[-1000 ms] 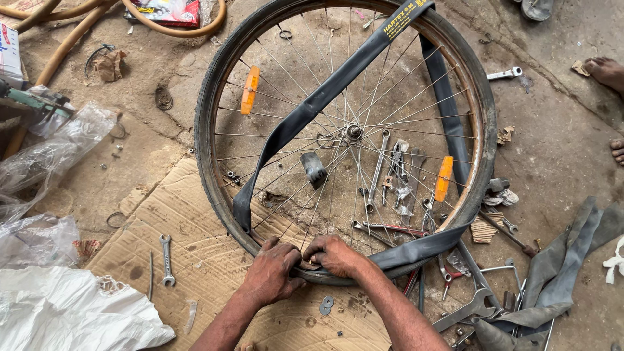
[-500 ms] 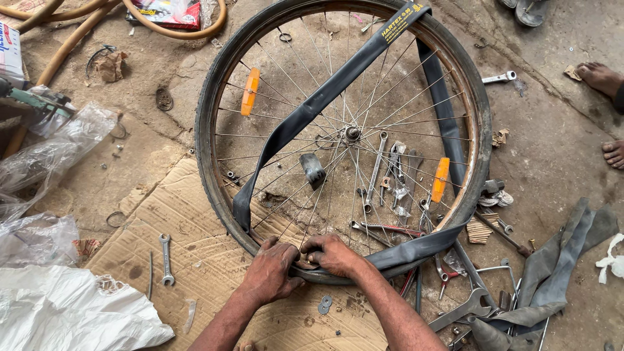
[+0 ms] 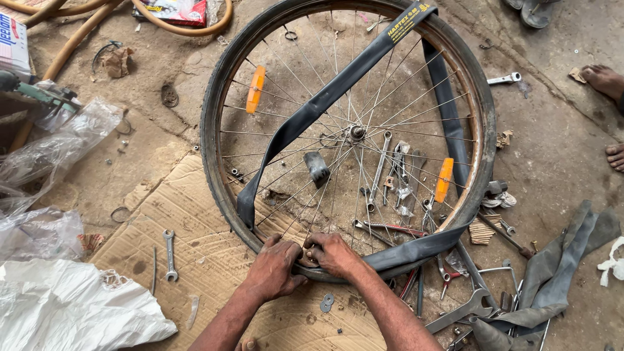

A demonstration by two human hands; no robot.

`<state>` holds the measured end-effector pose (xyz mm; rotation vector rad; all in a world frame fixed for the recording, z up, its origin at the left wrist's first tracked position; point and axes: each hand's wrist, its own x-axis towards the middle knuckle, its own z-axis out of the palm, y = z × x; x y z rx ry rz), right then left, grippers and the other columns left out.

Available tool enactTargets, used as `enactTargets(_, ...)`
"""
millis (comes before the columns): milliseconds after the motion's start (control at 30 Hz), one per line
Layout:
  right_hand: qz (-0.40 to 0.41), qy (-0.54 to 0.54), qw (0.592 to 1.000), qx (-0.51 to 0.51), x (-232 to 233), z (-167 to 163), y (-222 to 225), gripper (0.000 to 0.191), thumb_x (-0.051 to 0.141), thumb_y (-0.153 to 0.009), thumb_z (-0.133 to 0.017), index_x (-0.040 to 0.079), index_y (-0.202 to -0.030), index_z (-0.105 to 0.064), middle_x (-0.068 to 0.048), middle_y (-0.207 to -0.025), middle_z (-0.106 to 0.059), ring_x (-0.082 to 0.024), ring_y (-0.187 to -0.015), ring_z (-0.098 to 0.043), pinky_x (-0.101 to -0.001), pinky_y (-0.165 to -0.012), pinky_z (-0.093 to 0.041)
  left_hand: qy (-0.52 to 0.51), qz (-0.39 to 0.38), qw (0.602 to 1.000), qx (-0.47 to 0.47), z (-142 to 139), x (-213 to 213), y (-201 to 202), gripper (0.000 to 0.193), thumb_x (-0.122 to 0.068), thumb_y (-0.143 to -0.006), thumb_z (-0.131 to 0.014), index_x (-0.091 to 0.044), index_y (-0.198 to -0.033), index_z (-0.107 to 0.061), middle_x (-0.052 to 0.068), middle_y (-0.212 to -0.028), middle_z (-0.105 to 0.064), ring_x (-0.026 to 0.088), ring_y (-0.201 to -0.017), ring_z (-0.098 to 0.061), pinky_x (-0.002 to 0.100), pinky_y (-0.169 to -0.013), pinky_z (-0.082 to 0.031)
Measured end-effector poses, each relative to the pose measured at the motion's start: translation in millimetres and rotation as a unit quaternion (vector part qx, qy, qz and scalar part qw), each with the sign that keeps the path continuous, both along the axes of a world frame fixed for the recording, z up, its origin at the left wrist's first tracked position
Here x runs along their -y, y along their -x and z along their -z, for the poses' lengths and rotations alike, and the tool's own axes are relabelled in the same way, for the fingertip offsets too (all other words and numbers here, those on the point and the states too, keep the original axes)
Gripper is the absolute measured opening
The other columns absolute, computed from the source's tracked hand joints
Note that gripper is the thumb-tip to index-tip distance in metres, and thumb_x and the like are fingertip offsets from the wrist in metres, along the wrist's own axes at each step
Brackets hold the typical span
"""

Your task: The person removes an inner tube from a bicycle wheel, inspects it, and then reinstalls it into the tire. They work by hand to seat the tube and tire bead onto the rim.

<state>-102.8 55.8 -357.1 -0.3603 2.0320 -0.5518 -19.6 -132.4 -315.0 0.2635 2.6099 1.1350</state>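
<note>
- A bicycle wheel (image 3: 214, 156) is laid flat on the dirt floor, its near edge resting on a sheet of cardboard (image 3: 201, 253).
- The left hand (image 3: 273, 270) is pressed on the near rim and tyre, fingers curled over the tyre edge and gripping it.
- The right hand (image 3: 333, 253) is set just beside the left, fingers bent and clenched on the tyre and on the inner tube where it meets the rim.
- A black inner tube (image 3: 312, 110) is draped loosely across the spokes, from the far rim down to the near rim and round the right side.
- Two orange reflectors (image 3: 255, 89) are fixed among the spokes.
- Spanners and pliers (image 3: 383, 169) are seen through the spokes, lying on the floor inside the wheel.
- A small spanner (image 3: 169, 254) lies on the cardboard, left of the hands.
- Strips of old rubber tube (image 3: 559, 260) lie at the right, well apart from the hands.
- Clear plastic bags (image 3: 45, 162) lie at the left.
- A bare foot (image 3: 604, 79) of another person is seen at the upper right edge.
</note>
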Motion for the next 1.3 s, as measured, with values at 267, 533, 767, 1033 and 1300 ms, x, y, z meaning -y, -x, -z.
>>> enactTargets(267,0.093,0.065,0.989,0.096,-1,1,6,0.048,-0.003,-0.082,-0.059,0.01,-0.129,-0.063,-0.01,-0.111,-0.077,-0.017,-0.102,-0.072,-0.031,-0.097,-0.059,0.0,-0.004,1.0,0.021,0,1,0,0.052,-0.032,-0.067,-0.09,-0.008,-0.099,-0.056,0.01,-0.097,-0.063,0.033,-0.101,-0.062,0.049,-0.111,-0.036)
enactTargets(533,-0.023,-0.021,0.999,0.021,4,2,4,0.033,0.029,-0.099,-0.063,0.013,-0.128,-0.065,-0.01,-0.122,-0.068,-0.019,-0.108,-0.065,-0.0424,-0.099,-0.053,0.005,-0.008,0.999,0.043,-7,0,6,0.061,-0.033,-0.071,-0.084,-0.004,-0.116,-0.054,0.016,-0.109,-0.065,0.035,-0.109,-0.062,0.053,-0.113,-0.028)
enactTargets(767,0.051,-0.069,0.993,0.077,12,-16,2,0.033,0.033,-0.109,-0.042,0.017,-0.134,-0.055,-0.019,-0.113,-0.067,-0.031,-0.1,-0.07,-0.0465,-0.094,-0.059,-0.003,-0.056,0.99,0.128,-13,-7,16,0.064,-0.028,-0.083,-0.057,-0.006,-0.142,-0.045,0.017,-0.106,-0.071,0.029,-0.107,-0.069,0.052,-0.123,-0.024)
enactTargets(1033,0.065,-0.02,0.997,0.04,10,-19,0,0.034,0.028,-0.104,-0.048,0.017,-0.135,-0.056,-0.012,-0.108,-0.07,-0.025,-0.098,-0.07,-0.0426,-0.093,-0.056,0.11,-0.092,0.973,0.178,-15,-30,31,0.058,-0.045,-0.087,-0.069,-0.009,-0.131,-0.057,0.015,-0.116,-0.07,0.03,-0.112,-0.065,0.055,-0.112,-0.033)
enactTargets(1300,0.133,0.15,0.98,0.006,-1,10,0,0.027,0.021,-0.105,-0.053,0.005,-0.122,-0.067,-0.015,-0.112,-0.077,-0.026,-0.103,-0.073,-0.041,-0.094,-0.059,0.092,-0.102,0.982,0.127,-12,-27,35,0.037,-0.035,-0.089,-0.07,-0.017,-0.12,-0.066,0.015,-0.105,-0.074,0.035,-0.103,-0.069,0.064,-0.108,-0.035)
